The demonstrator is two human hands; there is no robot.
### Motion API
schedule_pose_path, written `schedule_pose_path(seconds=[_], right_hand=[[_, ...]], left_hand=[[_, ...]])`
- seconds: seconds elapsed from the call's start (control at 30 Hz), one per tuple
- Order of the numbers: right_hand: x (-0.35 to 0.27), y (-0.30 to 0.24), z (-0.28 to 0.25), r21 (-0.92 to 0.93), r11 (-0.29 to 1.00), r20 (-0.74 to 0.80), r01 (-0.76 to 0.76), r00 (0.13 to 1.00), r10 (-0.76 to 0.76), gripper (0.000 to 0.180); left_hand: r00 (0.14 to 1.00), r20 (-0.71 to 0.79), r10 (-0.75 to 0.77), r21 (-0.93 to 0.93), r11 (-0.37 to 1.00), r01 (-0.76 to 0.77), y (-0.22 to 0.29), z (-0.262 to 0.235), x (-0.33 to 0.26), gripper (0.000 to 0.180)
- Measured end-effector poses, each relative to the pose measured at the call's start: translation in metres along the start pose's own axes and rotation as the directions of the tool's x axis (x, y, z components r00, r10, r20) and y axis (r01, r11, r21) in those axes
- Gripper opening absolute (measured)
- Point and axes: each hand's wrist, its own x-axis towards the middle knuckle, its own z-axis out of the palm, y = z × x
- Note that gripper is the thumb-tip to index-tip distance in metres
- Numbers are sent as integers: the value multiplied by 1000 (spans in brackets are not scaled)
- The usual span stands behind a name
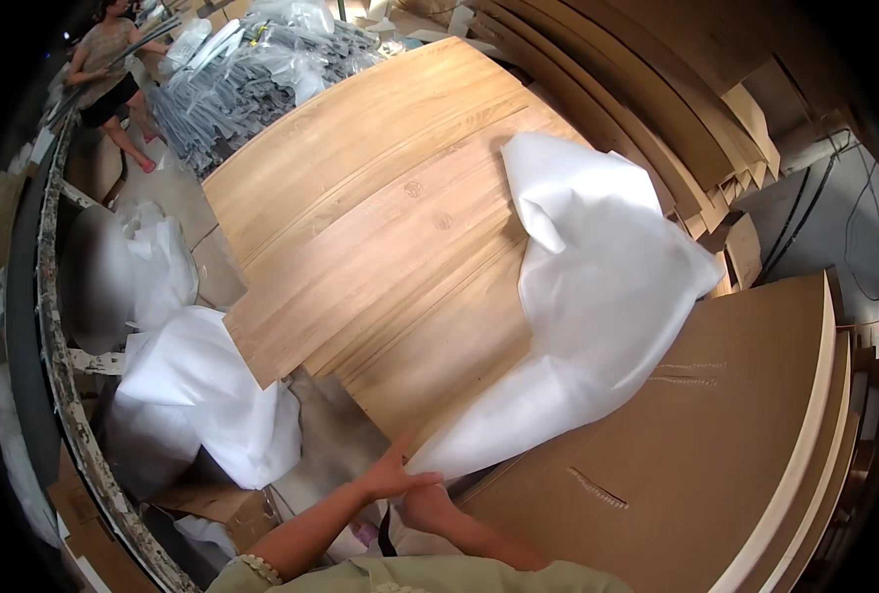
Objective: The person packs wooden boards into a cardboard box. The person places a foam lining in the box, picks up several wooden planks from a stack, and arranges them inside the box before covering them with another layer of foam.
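Both hands are pinching the near corner of the white foam sheet. The left hand and right hand are gripping it together. The sheet is spreading far and right over wooden boards.

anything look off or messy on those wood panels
The white foam sheet lies crumpled and folded over itself across the right side of the wood panels, not flat. Both hands, left and right, grip its near corner. More foam is heaped on the floor at left.

Far left, a person stands beside a heap of grey plastic-wrapped strips. Crumpled white foam sheets lie piled on the floor at near left. Flat brown cardboard panels are stacked at near right.
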Motion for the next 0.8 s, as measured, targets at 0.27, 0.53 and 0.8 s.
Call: schedule_pose_path(seconds=[0.27,0.53,0.8], right_hand=[[-90,-134,-20,506,854,456,121,803,-384,34],[-28,0,-65,-328,917,-581,-226,814,-7,103],[34,-159,223,47,958,314,282,906,-282,63]], left_hand=[[951,-268,-152,60,983,174,-121,-48,-240,28],[470,-778,-417,-442,895,62,-226,29,-677,20],[250,-696,-673,-717,636,-285,-232,222,-828,28]])
